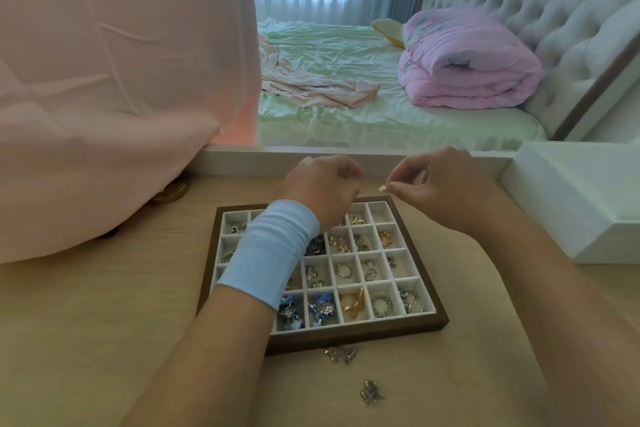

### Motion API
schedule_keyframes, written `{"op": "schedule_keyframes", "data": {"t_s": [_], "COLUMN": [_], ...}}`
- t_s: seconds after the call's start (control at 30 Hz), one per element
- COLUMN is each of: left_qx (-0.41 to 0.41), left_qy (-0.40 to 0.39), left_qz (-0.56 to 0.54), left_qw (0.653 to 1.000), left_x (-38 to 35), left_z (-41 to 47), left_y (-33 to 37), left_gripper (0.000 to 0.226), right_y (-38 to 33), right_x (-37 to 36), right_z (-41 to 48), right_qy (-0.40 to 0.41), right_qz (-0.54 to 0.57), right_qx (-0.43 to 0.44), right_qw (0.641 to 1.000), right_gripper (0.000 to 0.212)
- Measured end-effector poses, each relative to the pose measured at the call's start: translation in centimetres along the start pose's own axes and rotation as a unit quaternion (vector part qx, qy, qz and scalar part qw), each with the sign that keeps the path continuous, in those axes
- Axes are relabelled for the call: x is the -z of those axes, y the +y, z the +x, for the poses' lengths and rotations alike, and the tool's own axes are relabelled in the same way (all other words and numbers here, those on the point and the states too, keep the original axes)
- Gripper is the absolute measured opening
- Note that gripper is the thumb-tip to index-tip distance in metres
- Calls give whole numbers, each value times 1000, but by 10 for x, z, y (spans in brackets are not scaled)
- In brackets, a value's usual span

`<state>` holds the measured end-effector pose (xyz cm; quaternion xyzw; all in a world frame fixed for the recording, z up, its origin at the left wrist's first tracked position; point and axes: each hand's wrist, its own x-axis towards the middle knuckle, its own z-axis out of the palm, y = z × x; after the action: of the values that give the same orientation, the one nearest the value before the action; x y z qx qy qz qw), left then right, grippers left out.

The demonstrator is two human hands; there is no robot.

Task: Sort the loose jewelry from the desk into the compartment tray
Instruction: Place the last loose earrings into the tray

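A wooden-framed compartment tray (pixel 425 255) with white dividers lies on the desk, most cells holding rings, earrings and charms. My right hand (pixel 446 184) hovers over the tray's far edge and pinches a small silver piece (pixel 382 188) between thumb and forefinger. My left hand (pixel 323 189), with a light blue wristband, is curled above the tray's far middle cells; its fingertips are hidden, so I cannot see if it holds anything. Two loose silver pieces lie on the desk in front of the tray: one (pixel 341 354) by the frame, another (pixel 371 392) nearer me.
A pink cloth (pixel 104 97) drapes over something at the left, with a round gold lid (pixel 172 191) under its hem. A white box (pixel 568 204) stands at the right. A raised white ledge (pixel 249 159) runs behind the tray; a bed lies beyond.
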<state>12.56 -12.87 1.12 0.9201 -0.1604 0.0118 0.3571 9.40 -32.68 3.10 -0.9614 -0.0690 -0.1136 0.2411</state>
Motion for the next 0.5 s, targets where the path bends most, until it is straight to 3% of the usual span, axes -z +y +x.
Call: {"op": "schedule_keyframes", "data": {"t_s": [0.13, 0.3, 0.5], "left_qx": [-43, -37, -40], "left_qy": [-56, -102, -103], "left_qz": [142, 135, 130], "left_qw": [987, 985, 985], "left_x": [-7, -11, -11], "left_z": [-4, -5, -3], "left_y": [-5, -11, -12], "left_gripper": [34, 38, 40], "right_y": [0, -3, -7], "right_x": [2, -10, -21], "right_z": [-1, 3, 3], "right_qy": [-49, -80, -86], "right_qz": [-79, -156, -196], "right_qx": [10, 32, 46], "right_qw": [996, 984, 976], "right_gripper": [5, 9, 11]}}
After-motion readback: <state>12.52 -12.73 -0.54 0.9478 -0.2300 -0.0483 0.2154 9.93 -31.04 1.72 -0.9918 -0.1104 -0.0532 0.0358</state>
